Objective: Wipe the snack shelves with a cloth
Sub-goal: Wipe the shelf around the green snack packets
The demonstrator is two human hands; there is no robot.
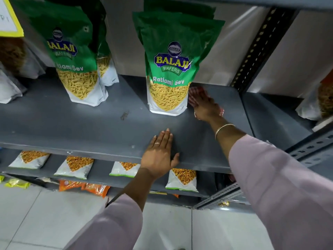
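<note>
A grey metal shelf [90,121] runs across the view. My right hand [205,107] presses a reddish cloth [195,92] flat on the shelf, right beside a green Balaji Ratlami Sev bag [169,69] that stands upright. The cloth is blurred and mostly hidden under my fingers. My left hand [160,154] lies flat on the shelf's front edge, fingers together, holding nothing. A second green Ratlami Sev bag [77,56] stands further left on the same shelf.
A dark smudge [124,114] marks the shelf between the two bags. White snack packs [182,179] lie on the lower shelf, orange packets [95,189] below them. A slotted upright post [259,47] stands at the right. Other bags [10,83] sit far left.
</note>
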